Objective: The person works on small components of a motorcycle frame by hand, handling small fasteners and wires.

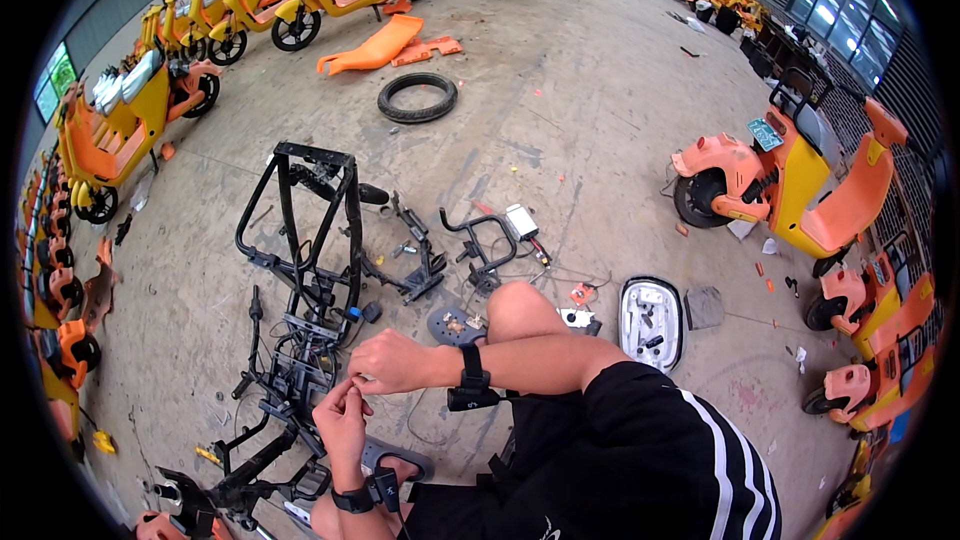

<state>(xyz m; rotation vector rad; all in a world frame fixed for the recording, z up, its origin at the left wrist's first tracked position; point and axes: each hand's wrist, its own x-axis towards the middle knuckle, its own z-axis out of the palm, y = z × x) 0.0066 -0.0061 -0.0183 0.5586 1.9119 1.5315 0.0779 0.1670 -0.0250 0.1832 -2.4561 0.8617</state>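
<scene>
My left hand and my right hand meet fingertip to fingertip over the black scooter frame. Both are closed in a pinch; whatever lies between the fingers is hidden or too small to name. Below and just left of them runs the middle of the frame, with black cables and brackets. A small blue connector shows on the frame, a little beyond my right hand. Each wrist wears a black strap with a small device.
Past my knee lie a black bent-tube bracket, a white box with wires and a white-lined tray of small parts. Farther off are a black tyre and an orange panel. Orange-yellow scooters stand along both sides.
</scene>
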